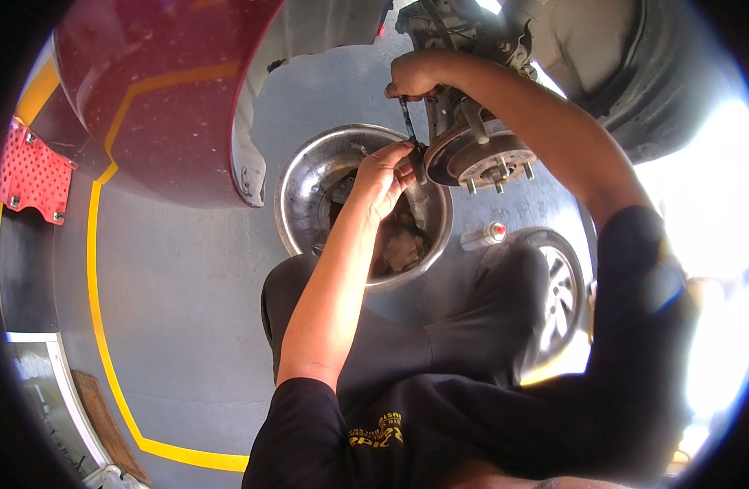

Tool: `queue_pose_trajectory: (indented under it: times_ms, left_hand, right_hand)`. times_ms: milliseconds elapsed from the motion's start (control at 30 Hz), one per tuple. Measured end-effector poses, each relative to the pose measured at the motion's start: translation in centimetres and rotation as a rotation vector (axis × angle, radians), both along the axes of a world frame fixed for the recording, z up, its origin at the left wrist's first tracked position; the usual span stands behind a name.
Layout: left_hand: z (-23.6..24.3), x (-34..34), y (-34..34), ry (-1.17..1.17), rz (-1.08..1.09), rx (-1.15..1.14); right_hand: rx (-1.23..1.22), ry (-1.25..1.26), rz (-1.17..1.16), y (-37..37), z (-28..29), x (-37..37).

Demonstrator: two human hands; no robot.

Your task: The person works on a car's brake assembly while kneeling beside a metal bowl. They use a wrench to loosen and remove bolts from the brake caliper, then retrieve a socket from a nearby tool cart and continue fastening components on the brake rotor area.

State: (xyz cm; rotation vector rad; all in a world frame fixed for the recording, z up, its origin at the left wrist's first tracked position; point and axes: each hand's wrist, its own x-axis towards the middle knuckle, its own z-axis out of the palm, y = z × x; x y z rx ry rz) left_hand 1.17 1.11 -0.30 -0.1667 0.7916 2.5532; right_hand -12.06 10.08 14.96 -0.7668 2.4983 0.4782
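My left hand [381, 179] reaches up over a steel basin [299, 155], its thumb and fingers closed on the dark lower part of a slim rod-like piece [409, 122] beside the brake hub. My right hand [415, 77] is curled at the upper end of that piece, among the suspension parts [439, 28]; what exactly it grips is partly hidden. The rusty hub disc [488, 152], with several protruding studs, hangs just right of my left hand. Dark and pale items lie in the basin, partly hidden by my left hand and forearm.
A red car body panel [158, 122] fills the upper left. A spray can [480, 236] lies near a wheel [562, 289] at the right. A red perforated plate [36, 171] is at the far left. A yellow line [93, 277] runs on the grey floor.
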Motion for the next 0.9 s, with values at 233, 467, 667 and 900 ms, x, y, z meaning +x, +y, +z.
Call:
queue_pose_trajectory:
  times_ms: [233, 467, 667, 900]
  left_hand:
    - [-0.6, -0.1, 0.3, 0.009, -0.006, 0.008]
    - [-1.3, -0.3, 0.5, -0.003, -0.042, 0.023]
    - [-1.9, -0.4, 0.6, -0.028, -0.074, 0.141]
    - [-1.8, -0.4, 0.7, -0.073, -0.071, 0.192]
  right_hand:
    - [0.1, -0.054, -0.036, -0.3, 0.3, 0.4]
    - [0.098, -0.082, -0.111, 0.0, 0.8, 0.6]
    - [0.15, -0.115, -0.152, 0.3, 0.9, 0.5]
    - [0.159, -0.152, -0.13, 0.7, 0.2, -0.3]
